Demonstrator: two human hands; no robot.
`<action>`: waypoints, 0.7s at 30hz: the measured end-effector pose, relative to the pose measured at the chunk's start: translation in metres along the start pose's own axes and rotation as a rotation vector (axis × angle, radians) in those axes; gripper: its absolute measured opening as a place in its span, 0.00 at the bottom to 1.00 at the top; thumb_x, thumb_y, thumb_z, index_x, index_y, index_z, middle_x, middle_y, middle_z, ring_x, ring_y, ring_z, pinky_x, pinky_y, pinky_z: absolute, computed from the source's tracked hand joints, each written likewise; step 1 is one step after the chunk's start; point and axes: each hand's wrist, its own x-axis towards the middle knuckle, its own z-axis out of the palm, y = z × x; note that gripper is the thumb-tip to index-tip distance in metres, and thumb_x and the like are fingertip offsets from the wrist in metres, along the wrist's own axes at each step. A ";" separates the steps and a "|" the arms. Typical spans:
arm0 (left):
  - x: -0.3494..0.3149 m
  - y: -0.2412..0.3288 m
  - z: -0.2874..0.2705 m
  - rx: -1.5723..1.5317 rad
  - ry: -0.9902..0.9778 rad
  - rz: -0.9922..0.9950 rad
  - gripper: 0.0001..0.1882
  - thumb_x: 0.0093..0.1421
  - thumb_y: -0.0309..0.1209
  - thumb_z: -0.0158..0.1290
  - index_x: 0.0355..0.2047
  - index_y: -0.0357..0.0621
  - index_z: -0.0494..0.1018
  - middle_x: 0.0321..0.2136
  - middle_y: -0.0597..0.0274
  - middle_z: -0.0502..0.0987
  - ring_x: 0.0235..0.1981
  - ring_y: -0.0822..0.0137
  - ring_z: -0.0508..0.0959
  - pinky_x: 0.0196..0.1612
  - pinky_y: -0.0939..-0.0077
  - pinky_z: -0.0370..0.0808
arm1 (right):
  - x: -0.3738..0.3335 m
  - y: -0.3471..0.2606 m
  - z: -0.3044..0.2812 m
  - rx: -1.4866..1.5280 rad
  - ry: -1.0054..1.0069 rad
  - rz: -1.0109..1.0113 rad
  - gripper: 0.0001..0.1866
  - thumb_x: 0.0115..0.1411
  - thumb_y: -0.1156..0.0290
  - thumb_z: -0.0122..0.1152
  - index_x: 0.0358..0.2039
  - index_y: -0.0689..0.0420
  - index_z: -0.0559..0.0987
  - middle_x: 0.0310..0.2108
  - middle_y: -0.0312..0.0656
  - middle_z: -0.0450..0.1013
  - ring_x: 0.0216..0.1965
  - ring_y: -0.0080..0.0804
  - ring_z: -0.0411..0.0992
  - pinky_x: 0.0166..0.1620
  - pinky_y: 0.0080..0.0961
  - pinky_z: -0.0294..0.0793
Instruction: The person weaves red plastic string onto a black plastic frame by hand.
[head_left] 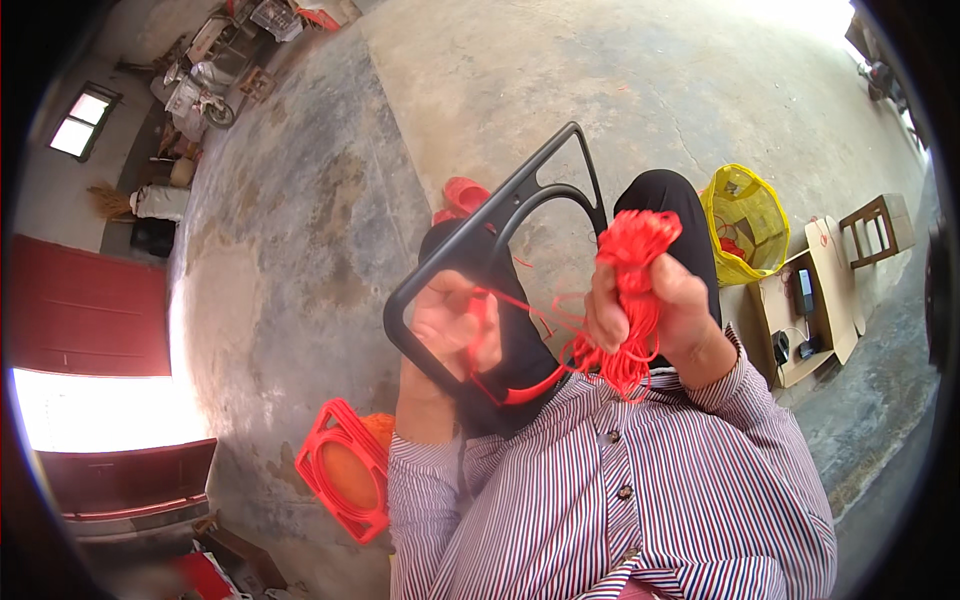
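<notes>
We are taking the black frame (500,215) as our landmark. Nearest to us, the striped shirt (620,500) is filling the lower part of the view. Just above it, the left hand (445,325) is closing around the near bar of the frame, its grip wrapped firmly on that bar with a red cord strand running under the fingers. To the right of the frame, the right hand (655,305) is clenching a bundle of red cord (632,290), its grip shut tight around the bundle's middle. The bundle's long axis is standing roughly upright, its top flaring above the fist and loose loops hanging below. Thin strands are running leftward from the bundle to the frame, so the cord is lying to the right of the frame and the right hand is the nearer one to it. The frame's long axis is slanting up and away to the right from the left hand.

Below and left of the frame, a red square spool (345,470) is lying on the concrete floor (300,250). Right of the frame, a yellow basket (742,222) is standing, with a flat cardboard sheet (815,300) and a small wooden stool (878,225) beyond it.
</notes>
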 end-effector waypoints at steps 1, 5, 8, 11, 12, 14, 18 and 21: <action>0.000 0.002 -0.002 0.020 -0.039 0.023 0.24 0.59 0.26 0.57 0.54 0.49 0.63 0.32 0.51 0.71 0.18 0.68 0.70 0.15 0.78 0.63 | -0.005 0.003 0.002 0.003 0.042 0.065 0.22 0.65 0.50 0.48 0.45 0.57 0.68 0.20 0.41 0.68 0.21 0.31 0.67 0.28 0.28 0.68; -0.007 -0.002 0.004 0.027 0.105 0.002 0.20 0.58 0.26 0.57 0.51 0.46 0.67 0.33 0.50 0.73 0.21 0.66 0.72 0.17 0.79 0.65 | -0.017 0.001 -0.035 0.185 0.494 0.145 0.20 0.67 0.51 0.45 0.41 0.57 0.69 0.17 0.36 0.65 0.18 0.26 0.64 0.24 0.26 0.67; -0.004 -0.001 0.001 0.106 0.187 0.002 0.16 0.60 0.28 0.55 0.48 0.38 0.70 0.35 0.51 0.74 0.23 0.66 0.73 0.18 0.78 0.67 | 0.003 -0.001 -0.022 0.116 0.571 0.133 0.15 0.63 0.63 0.51 0.46 0.60 0.70 0.29 0.39 0.72 0.32 0.29 0.72 0.38 0.27 0.73; -0.004 -0.003 0.008 0.083 0.196 0.031 0.19 0.59 0.36 0.56 0.46 0.35 0.71 0.36 0.52 0.75 0.23 0.65 0.74 0.21 0.72 0.70 | 0.009 -0.004 -0.001 -0.164 0.344 0.281 0.26 0.56 0.80 0.56 0.56 0.63 0.65 0.45 0.41 0.73 0.47 0.28 0.72 0.51 0.24 0.70; -0.006 -0.004 0.009 -0.024 0.159 -0.007 0.22 0.59 0.40 0.57 0.48 0.37 0.71 0.38 0.52 0.76 0.27 0.62 0.76 0.27 0.69 0.74 | 0.010 -0.009 0.007 -0.298 0.257 0.312 0.25 0.56 0.79 0.58 0.55 0.64 0.66 0.43 0.42 0.74 0.45 0.28 0.73 0.50 0.23 0.71; -0.006 -0.015 0.036 -0.129 0.454 -0.029 0.28 0.56 0.45 0.59 0.51 0.40 0.69 0.45 0.52 0.76 0.42 0.56 0.78 0.47 0.62 0.77 | 0.020 -0.012 0.023 -0.862 0.169 0.245 0.22 0.56 0.74 0.62 0.51 0.64 0.70 0.35 0.41 0.77 0.38 0.27 0.76 0.44 0.20 0.72; 0.004 -0.029 0.047 0.163 0.281 0.048 0.30 0.56 0.43 0.58 0.54 0.38 0.67 0.49 0.52 0.74 0.49 0.56 0.76 0.54 0.60 0.73 | 0.034 -0.001 0.029 -1.163 0.213 0.013 0.11 0.58 0.72 0.62 0.39 0.63 0.76 0.31 0.35 0.76 0.35 0.20 0.74 0.37 0.19 0.73; 0.002 -0.017 0.048 0.211 0.350 0.006 0.30 0.56 0.39 0.58 0.55 0.36 0.66 0.50 0.51 0.74 0.50 0.55 0.75 0.56 0.60 0.72 | 0.022 0.009 -0.008 -0.603 0.301 -0.087 0.08 0.59 0.70 0.60 0.36 0.61 0.77 0.33 0.38 0.75 0.37 0.23 0.75 0.34 0.20 0.76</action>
